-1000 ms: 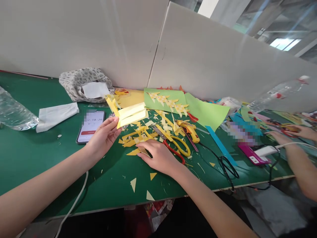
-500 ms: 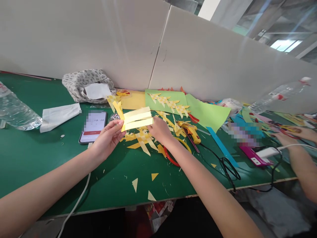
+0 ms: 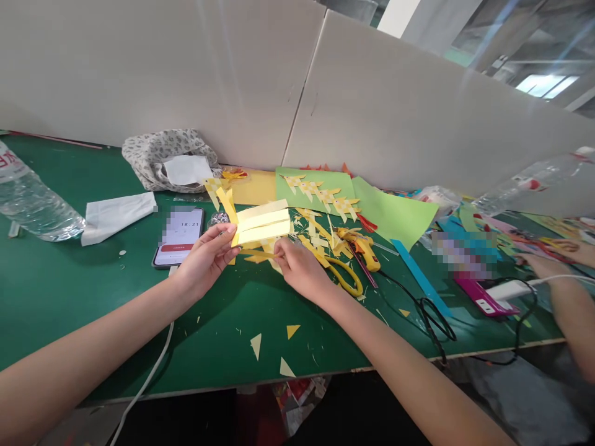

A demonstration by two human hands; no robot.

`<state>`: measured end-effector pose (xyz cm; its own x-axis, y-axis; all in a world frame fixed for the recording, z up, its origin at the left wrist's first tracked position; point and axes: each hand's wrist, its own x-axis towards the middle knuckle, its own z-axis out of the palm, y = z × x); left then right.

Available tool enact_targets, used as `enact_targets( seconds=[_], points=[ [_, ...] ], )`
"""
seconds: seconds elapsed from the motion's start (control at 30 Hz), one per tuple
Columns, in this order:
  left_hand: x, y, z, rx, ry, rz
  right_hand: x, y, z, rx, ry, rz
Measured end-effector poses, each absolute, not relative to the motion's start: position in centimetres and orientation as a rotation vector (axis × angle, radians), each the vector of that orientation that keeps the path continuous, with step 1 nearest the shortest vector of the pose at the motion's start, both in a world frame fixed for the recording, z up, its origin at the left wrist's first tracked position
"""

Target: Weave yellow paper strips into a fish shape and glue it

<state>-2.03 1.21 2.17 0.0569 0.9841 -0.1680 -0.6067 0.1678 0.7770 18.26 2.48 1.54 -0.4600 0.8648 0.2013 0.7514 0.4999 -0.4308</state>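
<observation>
My left hand (image 3: pixel 209 255) pinches the left end of a bundle of pale yellow paper strips (image 3: pixel 264 222), raised above the table. A few short ends stick up near the thumb. Just below the bundle, my right hand (image 3: pixel 297 263) has its fingers closed on a darker yellow paper strip (image 3: pixel 257 253) that stretches toward the left fingertips. Behind and under the right hand lie yellow paper pieces (image 3: pixel 320 236), partly covered. A yellow handle loop (image 3: pixel 354 284) shows beside the right wrist. Woven yellow paper fish (image 3: pixel 320 193) rest on a green sheet farther back.
A yellow glue gun (image 3: pixel 367 253) with a black cord lies to the right, near a blue strip (image 3: pixel 421 279). At left are a phone (image 3: pixel 179 238), a tissue (image 3: pixel 119 215) and a water bottle (image 3: pixel 39 198). Another person's hand (image 3: pixel 543 266) is at far right.
My right hand has moved down from the right end of the pale strips. The darker strip now shows between my hands. The red loop by the right wrist is no longer visible.
</observation>
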Motion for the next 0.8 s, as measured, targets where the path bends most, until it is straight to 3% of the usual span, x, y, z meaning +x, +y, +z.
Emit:
enact_targets(
  seconds=[0.2, 0.43, 0.67, 0.8],
  points=[
    [-1.8, 0.6, 2.6, 1.01, 0.936, 1.148, 19.0, 7.5, 2.7, -1.38, -2.155, 0.379],
    [-1.8, 0.5, 2.1, 1.721, 1.184, 0.727, 23.1, 7.4, 7.1, -1.357, -1.73, 0.268],
    [-1.9, 0.3, 1.5, 1.917, 1.442, 0.702, 24.7, 3.0, 7.6, -1.251, -1.555, 0.857],
    [-1.7, -0.1, 1.5, 2.093, 1.576, 0.65, 25.5, 1.9, 5.6, -1.537, -1.891, 0.748]
  ],
)
